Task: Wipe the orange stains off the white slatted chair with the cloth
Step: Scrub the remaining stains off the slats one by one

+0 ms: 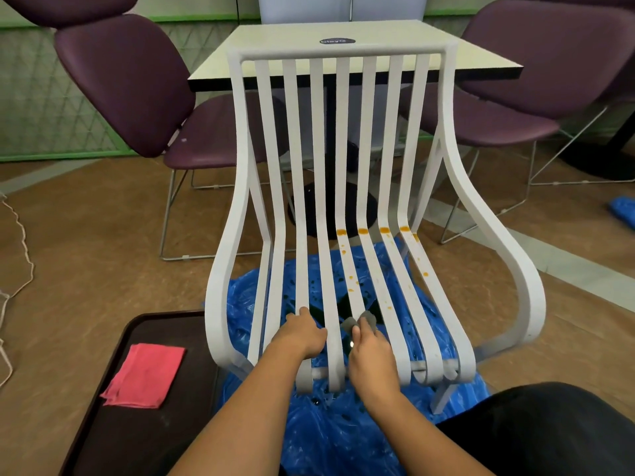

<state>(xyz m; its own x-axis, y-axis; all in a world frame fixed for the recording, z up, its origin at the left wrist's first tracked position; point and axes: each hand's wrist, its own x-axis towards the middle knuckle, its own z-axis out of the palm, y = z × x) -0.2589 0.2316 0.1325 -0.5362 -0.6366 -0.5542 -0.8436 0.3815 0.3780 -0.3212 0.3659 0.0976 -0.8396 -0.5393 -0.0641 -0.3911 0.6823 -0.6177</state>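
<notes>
Right hand [369,352] pinches grey cloth [357,322] on chair [237,132] slat, left hand [302,334] grips neighbouring slat; tray [137,441] holds 1 pink cloth [144,374].

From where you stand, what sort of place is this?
Probably a café or canteen seating area: a square pedestal table, purple padded chairs on wire frames around it, and a dark serving tray beside the white slatted chair.

Cream bench [360,32] standing at 12 o'clock, dark oval label [337,41] lying on it. Purple chair [130,84] sitting at 10 o'clock, second purple chair [549,63] at 2 o'clock. Blue plastic sheet [326,438] spreading across the floor at 6 o'clock. Dark tray [137,438] at 8 o'clock, carrying a folded pink cloth [144,374].
</notes>
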